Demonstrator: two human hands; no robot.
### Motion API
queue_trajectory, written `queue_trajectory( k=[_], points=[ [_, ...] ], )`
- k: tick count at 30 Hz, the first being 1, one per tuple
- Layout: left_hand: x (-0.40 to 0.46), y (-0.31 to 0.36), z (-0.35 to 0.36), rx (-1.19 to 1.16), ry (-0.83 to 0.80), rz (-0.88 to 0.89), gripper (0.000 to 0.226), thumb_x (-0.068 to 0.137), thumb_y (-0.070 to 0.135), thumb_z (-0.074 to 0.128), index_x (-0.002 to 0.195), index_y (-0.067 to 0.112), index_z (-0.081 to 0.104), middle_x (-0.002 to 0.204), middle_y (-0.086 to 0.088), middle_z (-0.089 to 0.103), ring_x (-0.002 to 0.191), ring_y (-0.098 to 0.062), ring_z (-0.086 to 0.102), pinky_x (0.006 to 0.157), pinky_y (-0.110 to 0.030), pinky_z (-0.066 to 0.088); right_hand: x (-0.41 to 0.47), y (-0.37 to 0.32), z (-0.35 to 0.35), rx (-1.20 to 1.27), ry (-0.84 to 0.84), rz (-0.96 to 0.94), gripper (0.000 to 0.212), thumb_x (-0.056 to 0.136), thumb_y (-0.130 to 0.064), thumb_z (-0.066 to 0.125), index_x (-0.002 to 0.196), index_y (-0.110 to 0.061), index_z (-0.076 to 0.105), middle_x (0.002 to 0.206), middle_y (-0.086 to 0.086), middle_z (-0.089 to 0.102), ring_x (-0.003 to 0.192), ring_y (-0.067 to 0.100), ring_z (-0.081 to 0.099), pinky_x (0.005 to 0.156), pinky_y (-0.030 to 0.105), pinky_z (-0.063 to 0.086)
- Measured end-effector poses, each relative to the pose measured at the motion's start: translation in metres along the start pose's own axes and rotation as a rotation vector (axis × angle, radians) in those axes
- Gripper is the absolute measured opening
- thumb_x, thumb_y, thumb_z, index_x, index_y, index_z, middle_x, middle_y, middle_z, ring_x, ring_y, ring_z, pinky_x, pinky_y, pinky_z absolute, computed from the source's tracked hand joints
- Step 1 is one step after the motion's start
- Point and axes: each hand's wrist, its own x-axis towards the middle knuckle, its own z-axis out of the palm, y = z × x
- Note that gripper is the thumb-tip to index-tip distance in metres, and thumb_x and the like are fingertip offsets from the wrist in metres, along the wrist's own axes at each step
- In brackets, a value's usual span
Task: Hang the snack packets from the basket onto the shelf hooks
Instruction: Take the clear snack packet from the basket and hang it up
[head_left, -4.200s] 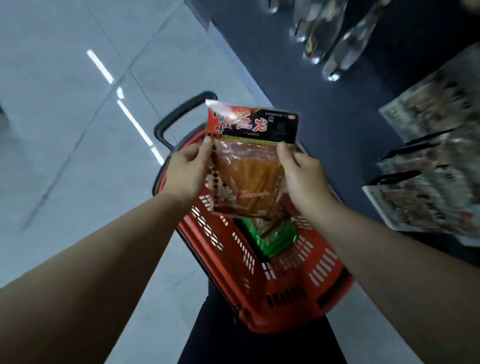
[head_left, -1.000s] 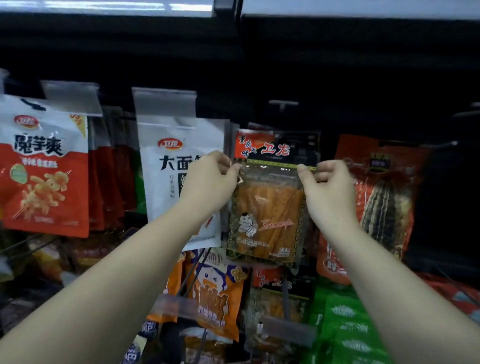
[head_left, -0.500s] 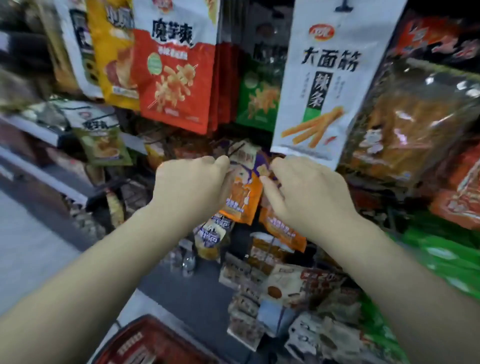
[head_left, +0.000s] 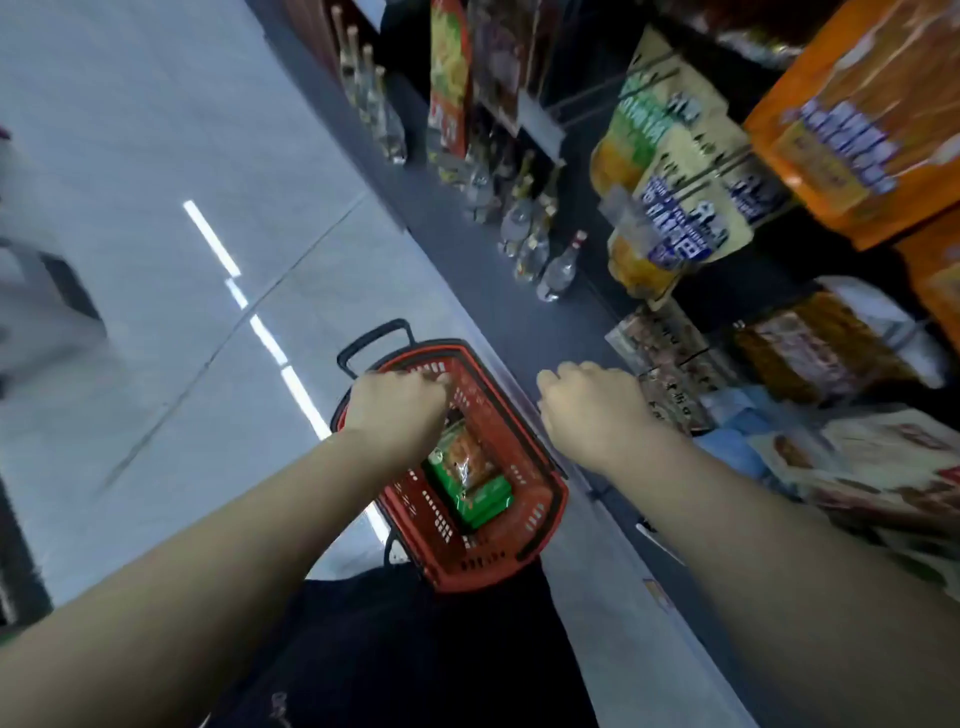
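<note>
- Now, one red basket (head_left: 540, 499) sits on the floor, holding green snack packets (head_left: 470, 480); the count is unclear, at least two.
- Two hands: the left hand (head_left: 397, 410), fingers curled, reaches over the basket's ten-o'clock rim; whether it pinches anything, I cannot tell.
- The right hand (head_left: 592, 402), loosely curled and holding nothing, hovers at two o'clock from the basket.
- Open tile floor (head_left: 156, 156) lies at nine o'clock; the shelf (head_left: 519, 306) of hanging packets crowds three o'clock.
</note>
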Motion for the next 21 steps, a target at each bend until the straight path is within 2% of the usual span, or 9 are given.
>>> queue_trajectory(
  k=[3,8,11,14,18,21],
  points=[
    [0.015,-0.003,0.098,-0.064,-0.2,-0.086,0.035,0.091,0.016,0.044,0.125,0.023,0.05,0.105,0.002,0.066,0.091,-0.026,0.066,0.064,-0.03,0.043,0.038,-0.008,0.09,-0.062,-0.186,-0.066,0.027,0.092,-0.014,0.047,0.118,-0.01,0.054,0.115,0.008,0.06,0.108,0.029,0.059,0.083,0.036,0.048],
    [0.046,0.007,0.257,-0.235,-0.441,-0.181,0.019,0.095,0.017,0.045,0.112,0.019,0.054,0.103,0.001,0.064,0.093,-0.024,0.065,0.064,-0.031,0.044,0.096,-0.026,0.243,-0.105,-0.427,-0.219,0.032,0.093,-0.005,0.041,0.123,-0.006,0.05,0.123,0.013,0.055,0.113,0.031,0.053,0.083,0.039,0.048],
    [0.077,0.019,0.347,-0.386,-0.537,-0.232,0.014,0.094,0.013,0.051,0.107,0.016,0.056,0.1,-0.002,0.065,0.091,-0.024,0.066,0.075,-0.034,0.055,0.132,-0.044,0.331,-0.098,-0.482,-0.28,0.033,0.095,-0.006,0.038,0.126,-0.004,0.049,0.127,0.014,0.053,0.116,0.031,0.052,0.087,0.039,0.049],
    [0.121,0.034,0.427,-0.501,-0.588,-0.292,0.013,0.095,0.009,0.049,0.105,0.013,0.058,0.092,0.0,0.059,0.089,-0.022,0.065,0.082,-0.037,0.057,0.17,-0.065,0.416,-0.112,-0.528,-0.321,0.034,0.096,-0.004,0.037,0.128,-0.003,0.049,0.13,0.016,0.052,0.121,0.032,0.05,0.089,0.041,0.049],
    [0.186,0.051,0.518,-0.691,-0.604,-0.547,0.009,0.093,0.015,0.052,0.087,0.013,0.058,0.089,-0.002,0.061,0.082,-0.021,0.063,0.078,-0.037,0.056,0.222,-0.08,0.514,-0.131,-0.559,-0.329,0.036,0.097,-0.005,0.036,0.131,-0.004,0.048,0.132,0.016,0.05,0.121,0.032,0.049,0.091,0.041,0.047],
    [0.221,0.061,0.572,-0.784,-0.613,-0.622,0.016,0.096,0.021,0.046,0.091,0.012,0.059,0.098,-0.004,0.061,0.087,-0.026,0.06,0.075,-0.035,0.052,0.252,-0.08,0.568,-0.153,-0.56,-0.286,0.04,0.098,-0.006,0.032,0.136,-0.005,0.046,0.137,0.015,0.046,0.125,0.033,0.044,0.094,0.041,0.045]
  ],
)
